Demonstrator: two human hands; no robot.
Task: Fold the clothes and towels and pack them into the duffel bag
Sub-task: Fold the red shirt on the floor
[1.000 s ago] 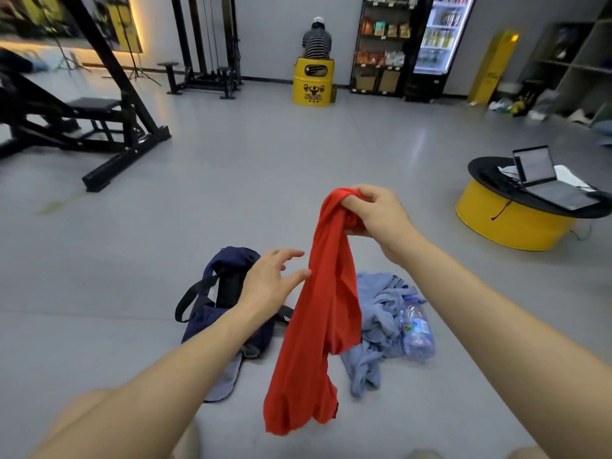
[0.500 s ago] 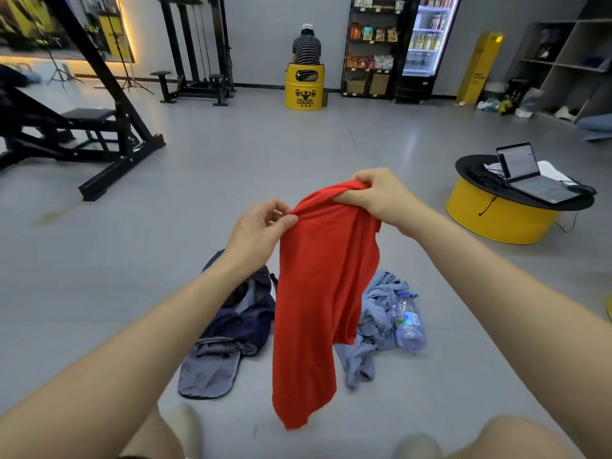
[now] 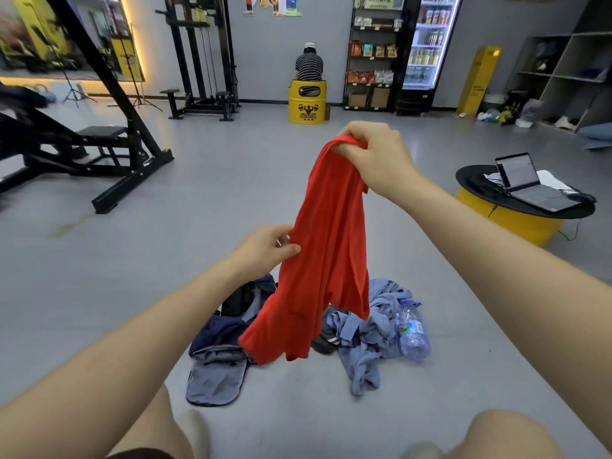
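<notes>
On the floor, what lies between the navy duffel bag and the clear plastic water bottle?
Head view: a crumpled pale blue cloth heap and a dark stripe-trimmed piece.

Floor (image 3: 231, 193): smooth grey, uniform. Back wall (image 3: 265, 61): grey. Left side: black bench frame (image 3: 99, 150), cable machine (image 3: 198, 61) against the wall, and a warm light strip (image 3: 132, 38) edging a mural. Centre rear: yellow drum (image 3: 307, 104). Right of it: snack shelf (image 3: 372, 61), lit drinks fridge (image 3: 427, 51), open shelving unit (image 3: 563, 61). Right foreground: round yellow table (image 3: 516, 223) with black top, carrying an open laptop (image 3: 526, 183).
</notes>
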